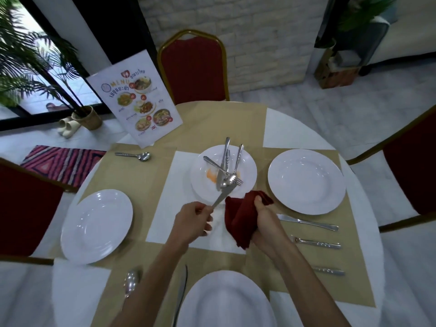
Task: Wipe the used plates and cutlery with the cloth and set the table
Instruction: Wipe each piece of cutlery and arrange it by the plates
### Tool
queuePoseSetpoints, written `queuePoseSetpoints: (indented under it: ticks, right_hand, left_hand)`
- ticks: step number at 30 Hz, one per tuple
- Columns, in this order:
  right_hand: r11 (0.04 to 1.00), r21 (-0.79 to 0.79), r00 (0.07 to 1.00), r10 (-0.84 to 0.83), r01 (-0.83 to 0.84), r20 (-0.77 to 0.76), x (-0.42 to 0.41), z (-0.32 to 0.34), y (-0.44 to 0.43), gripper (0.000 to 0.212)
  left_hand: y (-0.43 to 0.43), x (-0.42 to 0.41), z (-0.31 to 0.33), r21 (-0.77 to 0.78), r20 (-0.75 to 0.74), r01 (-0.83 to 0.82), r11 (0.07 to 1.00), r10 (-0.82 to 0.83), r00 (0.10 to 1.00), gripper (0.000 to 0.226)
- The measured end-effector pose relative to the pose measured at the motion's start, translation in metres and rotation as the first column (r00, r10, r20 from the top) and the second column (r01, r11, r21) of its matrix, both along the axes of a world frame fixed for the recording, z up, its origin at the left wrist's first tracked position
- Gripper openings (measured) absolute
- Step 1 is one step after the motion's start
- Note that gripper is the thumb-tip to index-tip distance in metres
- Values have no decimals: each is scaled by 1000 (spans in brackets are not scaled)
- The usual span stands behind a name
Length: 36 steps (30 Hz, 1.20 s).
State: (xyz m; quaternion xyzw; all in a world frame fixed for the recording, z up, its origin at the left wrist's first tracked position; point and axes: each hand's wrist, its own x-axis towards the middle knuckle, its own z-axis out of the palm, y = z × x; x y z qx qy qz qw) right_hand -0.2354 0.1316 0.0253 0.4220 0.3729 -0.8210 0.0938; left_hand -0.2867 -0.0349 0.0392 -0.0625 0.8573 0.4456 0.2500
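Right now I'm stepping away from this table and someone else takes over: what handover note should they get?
Left hand pinches one utensil by its handle, its far end over the dirty plate.
Right hand grips the cloth close beside the utensil; whether they touch is unclear.
The dirty plate is in the centre, with an orange smear and a cutlery pile on it.
Done, by the look: left plate, right plate and near plate are clean, with laid cutlery around them.
Left: wipe the utensil, the pile and the dirty plate, then lay them out.
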Motion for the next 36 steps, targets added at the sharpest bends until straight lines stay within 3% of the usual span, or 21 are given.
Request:
queuePoseSetpoints:
  ticks: [2,3,6,9,13,17,19,23,26,28,30,33,36]
  right_hand:
    - [979,-193,993,37,-58,-112,5,8,-11,46]
    - [975,-196,985,76,-106,-154,7,9,-17,39]
    - [983,56,965,184,-177,-185,9,12,-24,20]
    - [966,229,972,158,-116,-174,4,20,-14,11]
    - [962,266,986,-18,63,-169,8,34,-8,10]
    - [946,296,961,193,-129,-198,40,47,-33,11]
    - [932,337,948,219,-134,-229,40,53,-21,10]
    - [927,364,983,-29,94,-180,20,62,27,11]
    - [930,283,971,-208,234,-121,28,67,47,20]
    - [976,132,977,-155,174,-143,43,73,33,25]
    - [997,64,973,-17,32,-229,61,84,4,27]
    - [946,308,926,198,-96,-322,74,96,-12,16]
    - [877,459,923,286,-144,-257,69,97,6,14]
  left_hand:
    - [15,27,3,32,-55,-38,999,39,998,13]
    - [21,38,3,0,-106,-34,999,34,994,12]
    - [31,63,11,-24,-203,-73,997,67,977,10]
    - [29,81,27,6,-155,-58,998,58,986,16]
    - [31,100,43,-44,-114,-43,998,37,993,20]
    - [31,104,58,-153,-262,-61,986,19,965,10]
    - [30,107,64,-160,-293,-24,987,-24,956,10]
    - [26,124,73,-124,-308,-14,992,-25,951,16]
    - [22,134,76,95,-236,-192,977,209,949,19]
    - [30,133,82,172,-239,-269,948,305,922,20]
    - [43,133,87,73,-340,-217,974,229,912,19]
    - [52,143,92,-20,-376,-130,991,113,920,17]
    - [47,153,92,17,-316,-89,996,90,945,16]
